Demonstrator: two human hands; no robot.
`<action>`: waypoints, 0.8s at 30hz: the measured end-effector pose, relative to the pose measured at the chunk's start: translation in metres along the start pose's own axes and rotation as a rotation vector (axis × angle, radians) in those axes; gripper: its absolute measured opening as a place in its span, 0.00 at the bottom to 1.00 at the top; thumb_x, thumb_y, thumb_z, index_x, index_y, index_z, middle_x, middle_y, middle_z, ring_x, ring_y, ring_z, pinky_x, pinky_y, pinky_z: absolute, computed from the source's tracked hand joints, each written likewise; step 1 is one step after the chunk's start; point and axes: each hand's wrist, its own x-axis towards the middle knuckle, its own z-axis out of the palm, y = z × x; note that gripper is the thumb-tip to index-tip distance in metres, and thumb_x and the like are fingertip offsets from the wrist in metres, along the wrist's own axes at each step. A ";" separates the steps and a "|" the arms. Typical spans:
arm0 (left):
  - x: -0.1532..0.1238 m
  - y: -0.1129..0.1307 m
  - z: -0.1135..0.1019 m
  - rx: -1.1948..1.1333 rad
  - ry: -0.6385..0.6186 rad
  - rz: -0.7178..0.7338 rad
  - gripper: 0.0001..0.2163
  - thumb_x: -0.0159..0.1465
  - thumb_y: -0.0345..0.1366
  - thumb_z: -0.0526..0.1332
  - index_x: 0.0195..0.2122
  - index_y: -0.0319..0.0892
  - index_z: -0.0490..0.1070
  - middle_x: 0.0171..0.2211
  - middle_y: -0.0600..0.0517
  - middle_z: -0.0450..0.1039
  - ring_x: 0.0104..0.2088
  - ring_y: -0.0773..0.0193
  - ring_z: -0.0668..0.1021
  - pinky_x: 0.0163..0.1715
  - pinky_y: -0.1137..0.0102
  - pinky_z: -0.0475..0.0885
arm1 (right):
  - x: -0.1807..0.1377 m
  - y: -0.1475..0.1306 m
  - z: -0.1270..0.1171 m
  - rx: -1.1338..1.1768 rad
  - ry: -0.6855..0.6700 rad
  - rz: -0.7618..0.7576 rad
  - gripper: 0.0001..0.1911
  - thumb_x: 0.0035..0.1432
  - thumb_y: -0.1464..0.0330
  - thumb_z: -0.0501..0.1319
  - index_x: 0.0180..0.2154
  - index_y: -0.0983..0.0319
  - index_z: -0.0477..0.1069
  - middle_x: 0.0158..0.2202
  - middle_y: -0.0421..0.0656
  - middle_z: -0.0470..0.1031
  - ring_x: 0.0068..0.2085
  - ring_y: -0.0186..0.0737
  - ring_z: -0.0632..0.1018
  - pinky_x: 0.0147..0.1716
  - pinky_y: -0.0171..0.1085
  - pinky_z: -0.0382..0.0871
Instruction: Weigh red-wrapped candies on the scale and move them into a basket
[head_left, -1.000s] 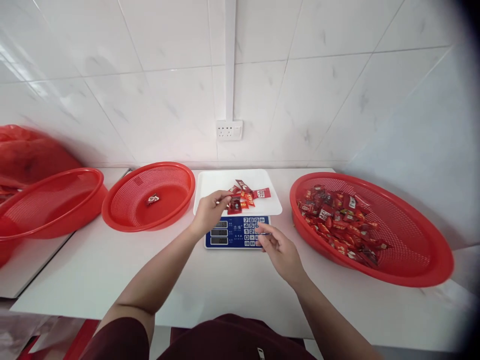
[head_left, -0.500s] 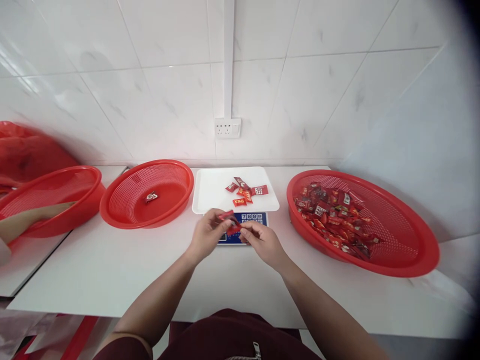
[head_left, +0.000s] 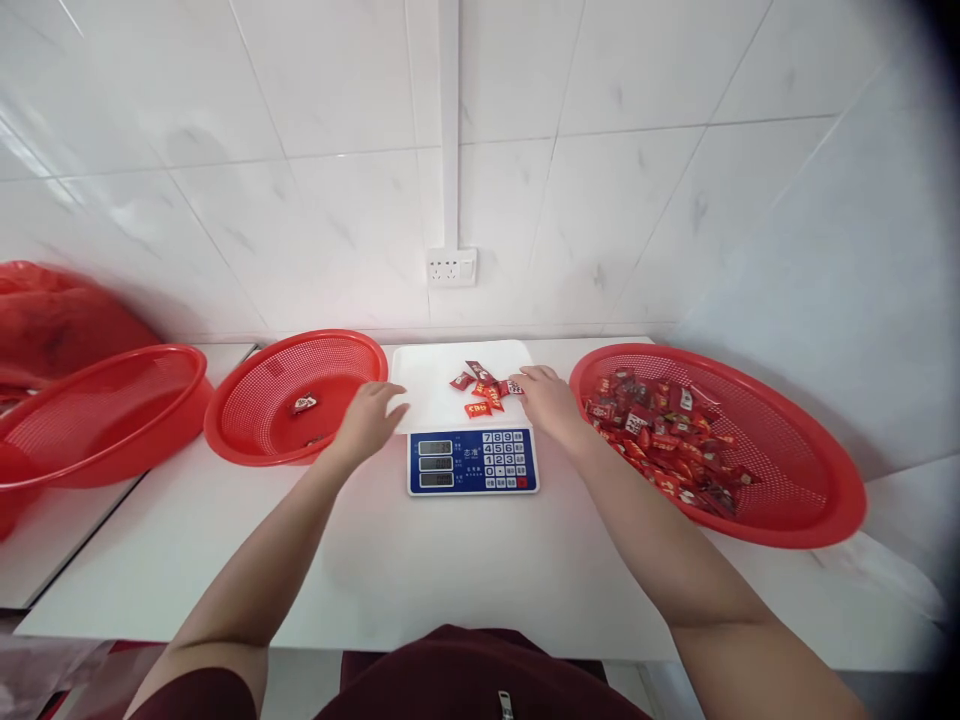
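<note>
My left hand (head_left: 369, 422) is open and empty, thumb and fingers apart, at the left edge of the white scale tray (head_left: 420, 385), beside the middle red basket (head_left: 240, 400). My right hand (head_left: 546, 398) is open at the tray's right edge, its fingers next to the red candy packets (head_left: 491, 388). Several of these small printed packets lie in a loose group on the tray. Below the tray, the scale's blue panel (head_left: 469, 462) shows keys and three displays. A packet (head_left: 304, 403) lies in the middle basket, with another small one near its front rim.
A large red basket (head_left: 821, 510) holding many candy packets stands on the right. Further left are another red basket (head_left: 97, 440) and a red plastic bag (head_left: 67, 315). A wall socket (head_left: 451, 267) sits above the table (head_left: 450, 570).
Both hands have moved apart, and the red packet they held is out of them. A second packet now shows in the middle basket. The other person's arm has left the far-left basket.
</note>
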 end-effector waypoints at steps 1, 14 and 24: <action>0.006 0.015 0.007 -0.028 -0.023 0.042 0.12 0.62 0.39 0.55 0.44 0.42 0.69 0.44 0.48 0.72 0.48 0.56 0.70 0.47 0.63 0.66 | 0.003 -0.001 0.000 -0.005 -0.019 0.003 0.19 0.56 0.77 0.52 0.48 0.62 0.69 0.51 0.48 0.69 0.53 0.48 0.64 0.46 0.42 0.62; 0.045 0.080 0.060 -0.124 -0.198 0.119 0.07 0.56 0.31 0.58 0.37 0.42 0.68 0.36 0.47 0.73 0.40 0.55 0.73 0.36 0.64 0.69 | -0.028 0.003 -0.017 0.188 0.075 0.252 0.15 0.60 0.70 0.49 0.44 0.58 0.71 0.43 0.43 0.76 0.41 0.41 0.75 0.34 0.34 0.65; 0.019 0.010 0.012 -0.708 0.146 -0.398 0.12 0.61 0.42 0.53 0.43 0.42 0.64 0.29 0.52 0.73 0.29 0.65 0.75 0.29 0.70 0.71 | -0.037 0.008 -0.012 0.546 0.184 0.298 0.15 0.56 0.69 0.52 0.42 0.59 0.74 0.41 0.43 0.78 0.41 0.42 0.77 0.40 0.38 0.68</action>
